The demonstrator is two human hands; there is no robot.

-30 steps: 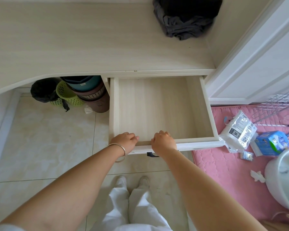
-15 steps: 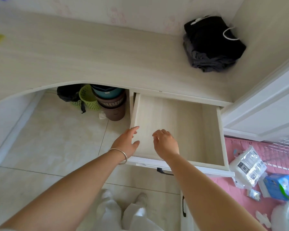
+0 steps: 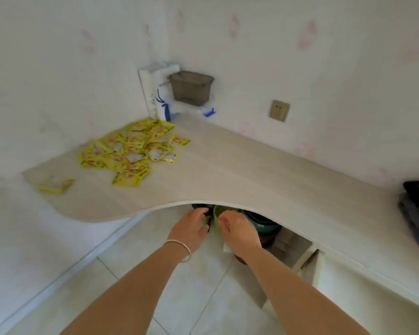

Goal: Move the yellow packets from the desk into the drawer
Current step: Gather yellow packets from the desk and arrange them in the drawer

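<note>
The yellow packets (image 3: 131, 147) lie in a loose, overlapping heap on the desk (image 3: 240, 170), close to the corner where the two walls meet, just in front of the white upright strip with blue tape. A few sit apart from the heap: one (image 3: 127, 178) at its near edge, and another (image 3: 55, 185) off toward the desk's left end, near the curved front edge.

Both hands hang in the air below and in front of the desk's curved front edge, over the floor tiles. The left hand (image 3: 191, 228), with a bangle at the wrist, has its fingers loosely bent and holds nothing. The right hand (image 3: 237, 232) is just beside it, fingers curled a little more, and also holds nothing that can be seen. Neither grip touches the desk.

From the hands, the heap lies up, forward and to the left, across the width of the desk top. The heap runs longest from the desk's left front toward the wall corner. The left hand looks the nearer of the two, so the reach would likely lead with it, rising over the desk edge first.

The drawer is mostly out of view; only a pale cabinet part (image 3: 310, 262) shows under the desk, right of the hands. Packets would have to be carried that way.
</note>
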